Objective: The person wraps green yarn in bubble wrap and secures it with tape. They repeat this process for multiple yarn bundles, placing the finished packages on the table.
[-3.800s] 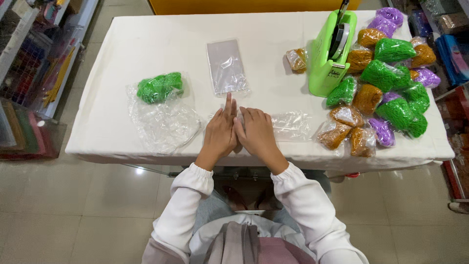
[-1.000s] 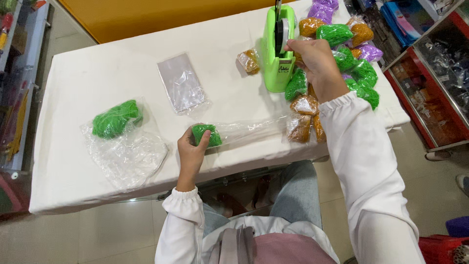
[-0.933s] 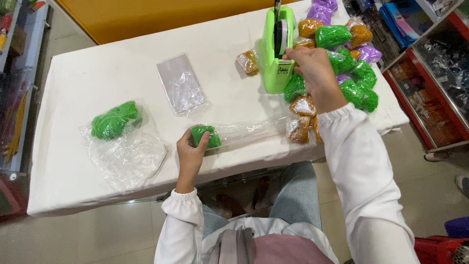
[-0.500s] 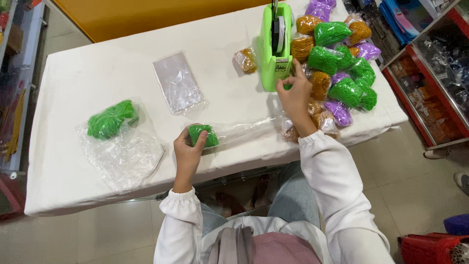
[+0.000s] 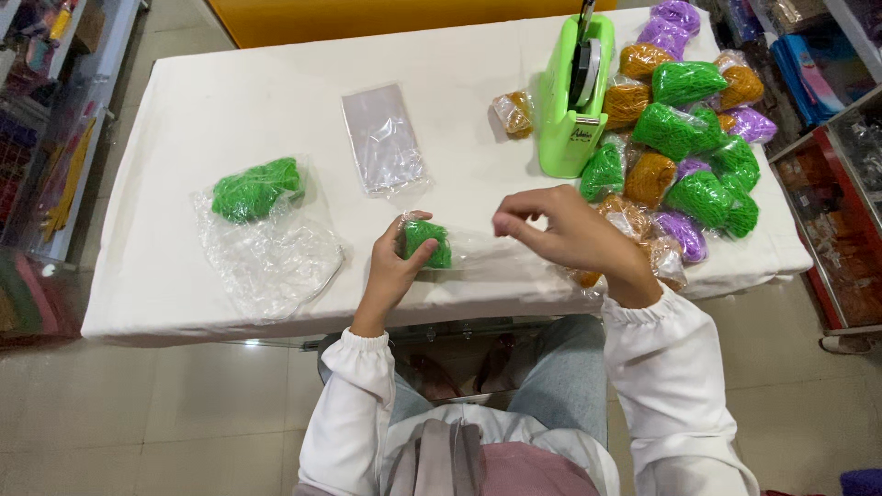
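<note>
My left hand (image 5: 393, 269) grips a small green mesh bundle (image 5: 425, 243) inside a clear plastic bag (image 5: 478, 250) that lies on the white table (image 5: 230, 92). My right hand (image 5: 560, 230) hovers just right of the bag's open end, thumb and forefinger pinched together, apparently on a small piece of clear tape; I cannot see the tape clearly. A lime-green tape dispenser (image 5: 571, 101) stands behind my right hand.
A pile of bagged green, orange and purple bundles (image 5: 684, 138) fills the table's right side. One orange bundle (image 5: 514, 112) lies by the dispenser. A stack of empty clear bags (image 5: 381, 138) sits mid-table. A loose green bundle (image 5: 253, 188) rests on a large crumpled bag (image 5: 271, 257) at left.
My right hand has come back from the tape dispenser toward the bag's open end. My left hand has kept hold of the green bundle in the bag.
</note>
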